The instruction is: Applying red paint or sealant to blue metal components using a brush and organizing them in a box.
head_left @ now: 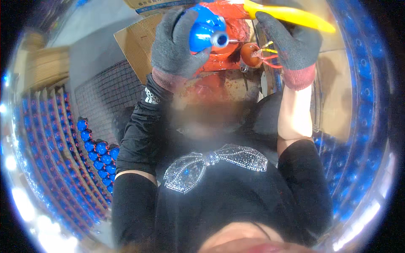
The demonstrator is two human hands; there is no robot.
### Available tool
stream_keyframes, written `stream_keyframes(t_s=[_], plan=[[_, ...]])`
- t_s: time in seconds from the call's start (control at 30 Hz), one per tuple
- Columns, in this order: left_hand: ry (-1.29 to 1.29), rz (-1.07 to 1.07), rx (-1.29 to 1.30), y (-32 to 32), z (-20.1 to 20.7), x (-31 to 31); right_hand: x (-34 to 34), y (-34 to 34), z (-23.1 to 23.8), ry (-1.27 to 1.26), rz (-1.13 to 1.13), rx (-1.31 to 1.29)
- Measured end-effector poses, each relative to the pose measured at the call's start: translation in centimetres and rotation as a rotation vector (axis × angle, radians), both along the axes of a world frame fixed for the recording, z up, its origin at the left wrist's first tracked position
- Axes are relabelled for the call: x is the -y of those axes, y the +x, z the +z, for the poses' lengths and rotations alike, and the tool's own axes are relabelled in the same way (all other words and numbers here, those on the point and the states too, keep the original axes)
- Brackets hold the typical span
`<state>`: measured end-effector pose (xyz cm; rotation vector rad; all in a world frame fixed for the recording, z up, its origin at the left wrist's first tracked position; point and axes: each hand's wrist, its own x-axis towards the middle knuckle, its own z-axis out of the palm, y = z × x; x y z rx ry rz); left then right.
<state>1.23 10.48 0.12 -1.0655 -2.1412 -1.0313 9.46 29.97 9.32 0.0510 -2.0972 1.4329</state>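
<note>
My left hand (175, 46), in a dark grey glove with a reddish cuff, is closed around a glossy blue rounded piece (202, 36) with a narrow open neck pointing toward me. My gloved right hand (293, 46) grips a brush with a yellow handle (291, 17). The brush's head (225, 8) is coated in red and lies against or just above the far side of the blue piece. Between my hands is a small round cup (251, 55) with an orange-brown inside. Thin yellow and red sticks or handles lean out of it toward my right hand.
A red-smeared surface (223, 59) lies under the work, with cardboard (137, 44) beside it. Several rows of blue pieces with red rims (55, 139) stand at the left. More blue pieces (365, 90) line the right side. A dark wire grid (105, 92) lies left of my arm.
</note>
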Motion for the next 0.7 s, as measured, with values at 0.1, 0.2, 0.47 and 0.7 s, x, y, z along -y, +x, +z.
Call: stream_keyframes(t_s=[0.1,0.2,0.47,0.7], plan=[[0.005,0.132,0.018,0.7,1.5,-0.5,-1.1,0.0,-1.0,0.029,-0.026,0.031],[0.365,-0.061,0.702,0.0,0.8,0.3,-0.4,-0.1,-1.2,-0.013,-0.017,0.040],[0.964,-0.474,1.367,1.0,1.5,2.5,0.2,-1.0,-1.4,0.235,0.142,-0.172],[1.255,-0.677,1.530,1.5,1.5,2.5,-1.5,-2.4,-4.4,-0.174,0.436,-0.192]])
